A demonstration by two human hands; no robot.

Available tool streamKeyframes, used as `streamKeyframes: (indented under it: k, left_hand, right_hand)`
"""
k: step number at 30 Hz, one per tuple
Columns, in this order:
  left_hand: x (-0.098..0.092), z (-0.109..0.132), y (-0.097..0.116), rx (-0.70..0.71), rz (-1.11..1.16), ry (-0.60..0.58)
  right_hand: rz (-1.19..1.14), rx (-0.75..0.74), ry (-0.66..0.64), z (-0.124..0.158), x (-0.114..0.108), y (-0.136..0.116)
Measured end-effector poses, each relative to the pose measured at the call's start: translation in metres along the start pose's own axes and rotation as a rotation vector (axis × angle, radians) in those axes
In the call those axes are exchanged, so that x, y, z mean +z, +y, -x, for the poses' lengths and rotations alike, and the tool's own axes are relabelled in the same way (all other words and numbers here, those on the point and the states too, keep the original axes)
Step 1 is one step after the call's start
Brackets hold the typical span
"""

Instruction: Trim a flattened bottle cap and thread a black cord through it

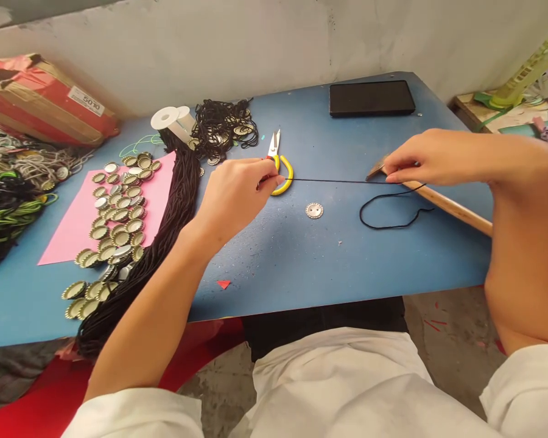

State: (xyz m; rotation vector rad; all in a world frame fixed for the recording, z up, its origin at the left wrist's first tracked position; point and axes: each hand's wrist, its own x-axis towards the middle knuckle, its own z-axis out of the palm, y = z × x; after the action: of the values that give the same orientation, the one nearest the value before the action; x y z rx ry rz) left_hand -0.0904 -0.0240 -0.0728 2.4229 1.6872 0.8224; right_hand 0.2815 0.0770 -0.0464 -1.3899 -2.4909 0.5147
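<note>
A thin black cord (329, 180) runs taut between my two hands above the blue table. My left hand (242, 188) pinches one end, over the yellow handles of the scissors (284, 176). My right hand (413, 159) pinches the cord farther along, and its loose tail curls on the tabletop below. Just under the stretched cord lies a flattened bottle cap (314, 210) with two holes. Behind my right hand is a hammer (456, 210), its wooden handle pointing to the lower right and its head partly hidden by my fingers.
Several bottle caps (119, 213) spread over a pink sheet (68, 234) on the left, beside a thick bundle of black cords (182, 201). White spools (168, 121) and corded caps (223, 125) stand behind. A black phone (372, 98) lies at the back; a red box (50, 100) sits far left.
</note>
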Motion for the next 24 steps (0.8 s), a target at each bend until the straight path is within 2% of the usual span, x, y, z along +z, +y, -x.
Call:
streamKeyframes:
  k: [1, 3, 6, 10, 11, 13, 15, 16, 18, 20, 22, 24]
  left_hand:
    - [0.000, 0.000, -0.001, 0.010, -0.003, -0.010]
    - [-0.002, 0.001, -0.003, 0.021, 0.005, -0.009]
    - [-0.004, 0.001, 0.000, 0.047, 0.014, -0.032]
    - [0.003, 0.006, 0.010, 0.160, -0.046, -0.091]
    - [0.006, 0.007, 0.013, 0.200, -0.071, -0.105]
    - [0.011, 0.011, 0.020, 0.284, -0.113, -0.134]
    - [0.016, 0.015, 0.026, 0.353, -0.140, -0.146]
    - [0.018, 0.017, 0.028, 0.377, -0.149, -0.142]
    - [0.021, 0.019, 0.032, 0.403, -0.159, -0.120]
    - [0.024, 0.021, 0.033, 0.411, -0.169, -0.100]
    - [0.026, 0.021, 0.032, 0.395, -0.186, -0.083]
    - [0.026, 0.021, 0.031, 0.352, -0.199, -0.064]
  right_hand:
    - [0.116, 0.030, -0.126, -0.002, -0.002, 0.006]
    - [0.315, 0.112, -0.221, -0.004, -0.007, 0.016]
    - [0.418, 0.157, -0.189, -0.002, -0.013, 0.019]
    - [0.345, 0.242, -0.075, 0.008, -0.005, 0.001]
    - [0.326, 0.209, -0.024, 0.010, -0.001, -0.008]
    - [0.241, 0.035, 0.127, 0.012, 0.009, -0.027]
    - [0.010, -0.149, 0.173, 0.011, 0.022, -0.049]
    - [-0.161, -0.228, 0.135, 0.010, 0.029, -0.060]
    - [-0.406, -0.369, -0.071, 0.008, 0.045, -0.079]
    - [-0.494, -0.430, -0.259, 0.006, 0.061, -0.091]
    - [-0.515, -0.431, -0.314, 0.005, 0.072, -0.095]
    - [-0.480, -0.402, -0.298, 0.003, 0.076, -0.092]
